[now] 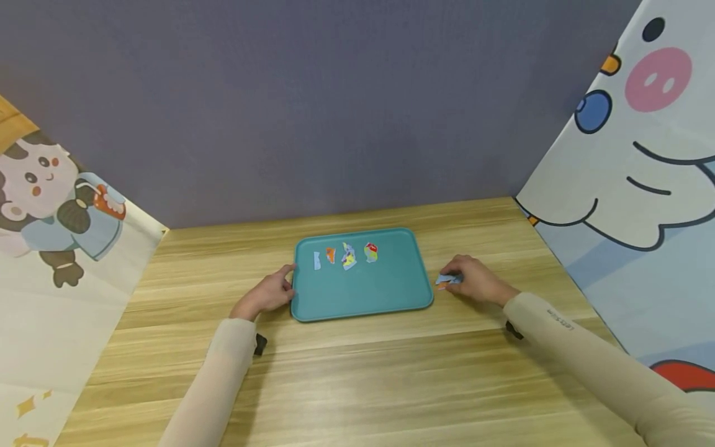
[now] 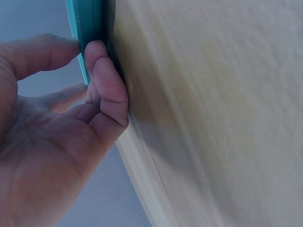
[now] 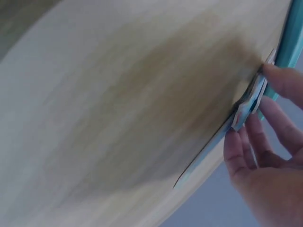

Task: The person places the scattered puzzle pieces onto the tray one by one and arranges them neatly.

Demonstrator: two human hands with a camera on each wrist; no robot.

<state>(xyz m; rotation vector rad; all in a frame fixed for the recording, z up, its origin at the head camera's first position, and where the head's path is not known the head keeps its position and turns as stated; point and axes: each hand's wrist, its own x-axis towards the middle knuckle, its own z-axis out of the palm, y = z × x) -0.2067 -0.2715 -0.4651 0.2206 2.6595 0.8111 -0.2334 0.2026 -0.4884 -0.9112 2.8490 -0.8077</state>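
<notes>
My left hand (image 1: 270, 290) grips the left rim of a teal tray (image 1: 357, 295), thumb and fingers against its edge. In the left wrist view, some fingers (image 2: 111, 82) are curled against the tray's side, close to the tabletop. On the tray's far half lie a pale blue strip (image 1: 316, 261), an orange scrap (image 1: 331, 255), a patterned scrap (image 1: 349, 256) and a red-and-green scrap (image 1: 371, 252), like torn paper. Just right of the tray, my right hand (image 1: 475, 279) pinches torn, pale blue paper pieces (image 3: 246, 106) low over the table; how many is unclear.
The wood-grain table (image 1: 363, 379) extends around the tray. A grey panel (image 1: 335, 112) stands behind it. Cartoon-printed panels flank the table, with a child figure (image 1: 44, 180) on the left and a pig-nosed figure (image 1: 659, 81) on the right.
</notes>
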